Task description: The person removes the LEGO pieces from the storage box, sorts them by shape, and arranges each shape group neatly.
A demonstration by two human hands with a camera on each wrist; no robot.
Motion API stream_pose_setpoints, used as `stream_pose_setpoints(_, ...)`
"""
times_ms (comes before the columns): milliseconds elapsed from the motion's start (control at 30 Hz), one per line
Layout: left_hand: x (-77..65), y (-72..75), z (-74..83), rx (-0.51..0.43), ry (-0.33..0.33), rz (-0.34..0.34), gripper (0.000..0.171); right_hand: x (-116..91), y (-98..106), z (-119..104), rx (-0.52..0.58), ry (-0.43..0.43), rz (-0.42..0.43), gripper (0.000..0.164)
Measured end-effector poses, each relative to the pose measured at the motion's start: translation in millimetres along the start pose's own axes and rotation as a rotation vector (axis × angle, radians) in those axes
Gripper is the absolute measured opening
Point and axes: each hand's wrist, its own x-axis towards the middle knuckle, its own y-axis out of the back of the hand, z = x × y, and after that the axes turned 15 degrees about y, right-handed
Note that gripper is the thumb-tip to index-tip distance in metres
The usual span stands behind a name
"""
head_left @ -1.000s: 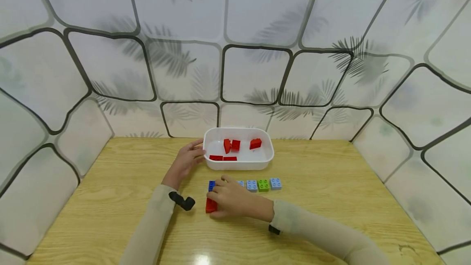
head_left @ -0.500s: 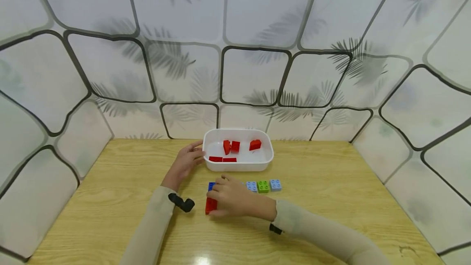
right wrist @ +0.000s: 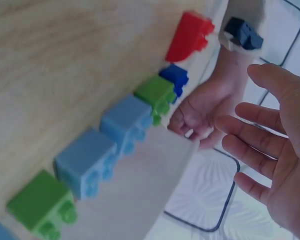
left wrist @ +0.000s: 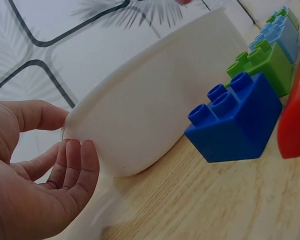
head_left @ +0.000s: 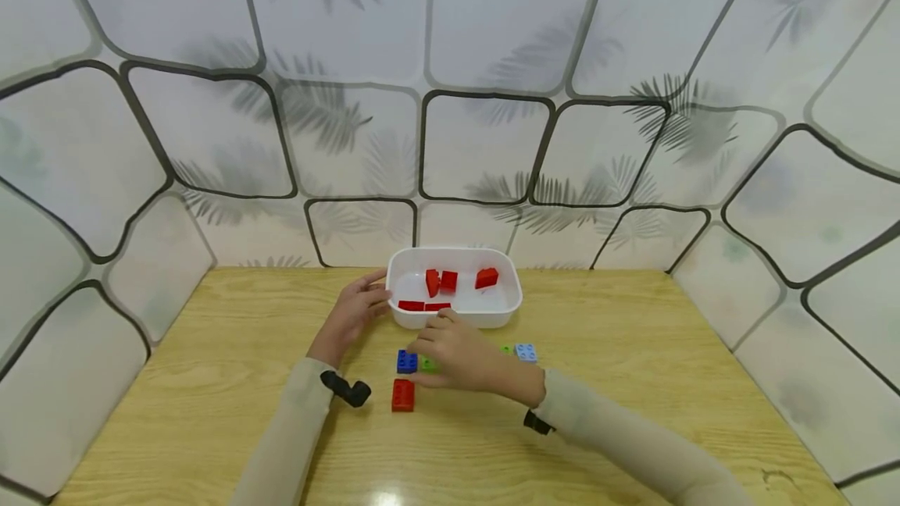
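Observation:
My left hand [head_left: 355, 311] holds the left end of a white plastic box [left wrist: 150, 95], thumb at the rim and curled fingertips against the outer wall. My right hand [head_left: 460, 354] is raised over a row of toy bricks, fingers apart and holding nothing in the right wrist view. A red brick [head_left: 403, 396] stands in front of the row's left end, beside the blue brick [left wrist: 235, 120]. Along the row come a green brick [right wrist: 155, 95], two light blue bricks [right wrist: 85, 157], another green brick [right wrist: 42, 202] and a light blue brick [head_left: 525, 352]. My right hand hides the middle ones from the head view.
Several red bricks [head_left: 448, 281] lie inside the white box, which stands at the back of the wooden table [head_left: 211, 381]. A patterned curtain [head_left: 485, 147] rises behind and on both sides. Black wrist mounts [head_left: 346, 390] sit on the sleeves.
My right hand has let go of the red brick and moved up and away toward the box, uncovering the red and blue bricks. My left hand has stayed at the box.

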Motion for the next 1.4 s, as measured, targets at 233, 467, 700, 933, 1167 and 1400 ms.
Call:
stream_pose_setpoints(233,-0.6,0.1,-0.1,0.0,0.001,0.0,0.056,-8.0,9.5,20.5,-0.09,-0.02,0.12,0.031)
stream_pose_setpoints(467,0.6,-0.8,-0.3,-0.004,0.009,0.002,0.056,-23.1,22.0,51.5,-0.017,-0.096,0.192,0.026)
stream_pose_setpoints(700,1.2,-1.2,1.4,-0.01,0.008,0.003,0.056,-42.2,29.2,88.3,0.009,-0.188,0.201,0.023)
stream_pose_setpoints(933,1.5,1.1,0.7,-0.013,0.017,0.01,0.056,-62.5,18.9,122.4,0.019,-0.254,0.172,0.021)
stream_pose_setpoints(1167,0.5,1.9,-1.9,-0.003,0.006,0.01,0.056,-72.4,10.0,140.2,0.066,-0.353,0.046,0.021)
stream_pose_setpoints(1400,-1.0,-0.2,-1.6,0.003,-0.003,0.009,0.055,-73.8,-3.8,151.1,0.109,-0.36,-0.009,0.017)
